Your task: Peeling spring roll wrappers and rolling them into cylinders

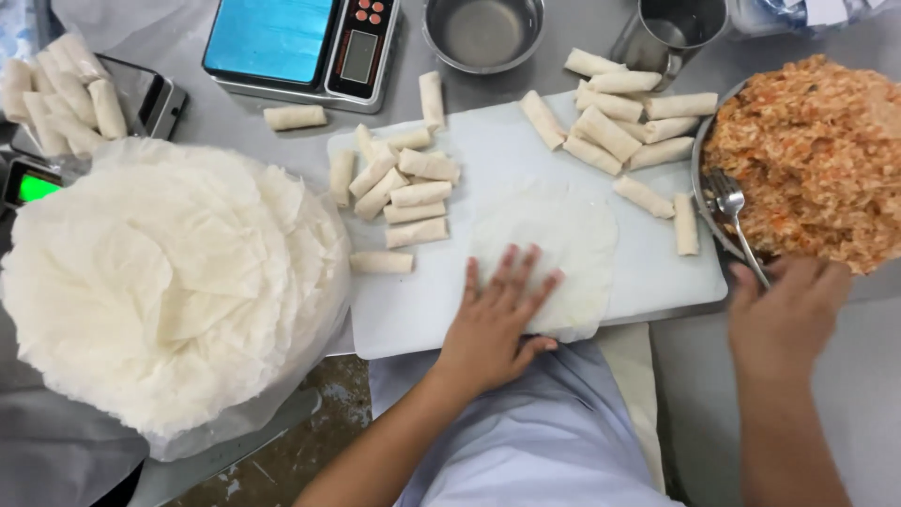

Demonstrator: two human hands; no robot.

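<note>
Left hand (495, 317) flattens wrapper (554, 239); right hand (786, 310) grips fork (733, 208).

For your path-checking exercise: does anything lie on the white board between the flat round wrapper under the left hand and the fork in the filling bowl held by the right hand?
Yes: one rolled pale spring roll lies upright near the board's right edge.

Matt wrapper (554, 244), shiny metal fork (737, 221)

a scale (300, 45) with a blue top sits at the table's far edge, a steel bowl (482, 33) and steel cup (672, 33) beside it. a stack of wrappers (160, 282) fills the left. rolls (405, 183) lie on the board (413, 310).
</note>
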